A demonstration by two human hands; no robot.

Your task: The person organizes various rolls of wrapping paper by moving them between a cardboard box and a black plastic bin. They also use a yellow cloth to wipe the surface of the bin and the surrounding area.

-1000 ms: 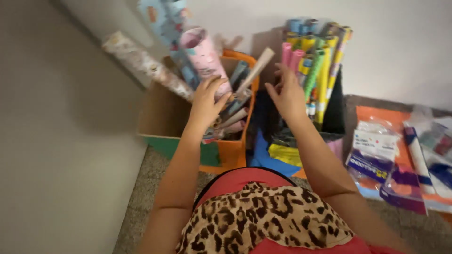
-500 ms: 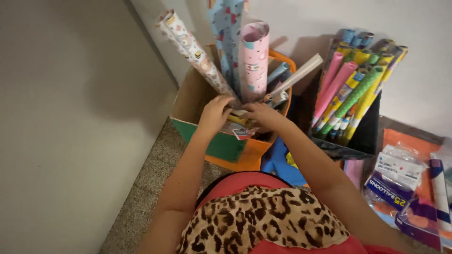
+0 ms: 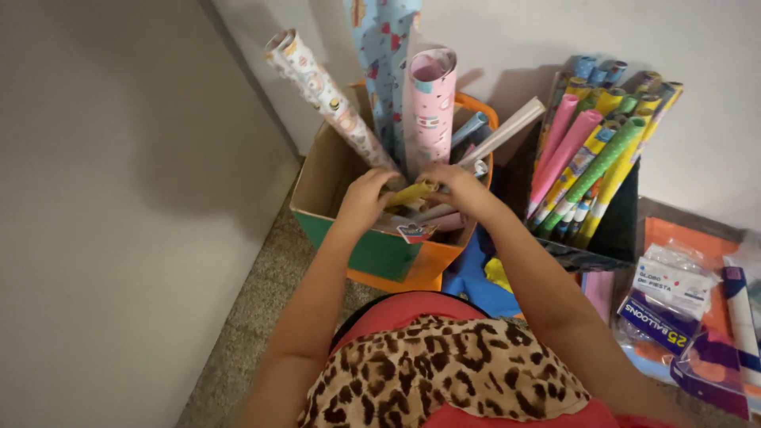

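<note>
My left hand (image 3: 366,196) and my right hand (image 3: 452,184) reach together into an open cardboard box (image 3: 349,238) with a green and orange front. Both hands close on a short yellow paper roll (image 3: 412,192) lying among the rolls in the box. Tall rolls of patterned wrapping paper stand in the box: a pink one (image 3: 429,111), a light blue one (image 3: 388,71) and a white one with small prints (image 3: 325,99) leaning left. A plain white roll (image 3: 507,128) leans to the right.
A black bin (image 3: 606,230) to the right holds several pink, yellow and green rolls (image 3: 594,158). Packets of party goods (image 3: 674,309) lie on the floor at far right. White walls stand behind and to the left. My lap in leopard-print cloth (image 3: 444,372) is below.
The view has shifted so the boxes sit more central and closer. My hands came together from the box rims and now both hold the short yellow roll inside the cardboard box.
</note>
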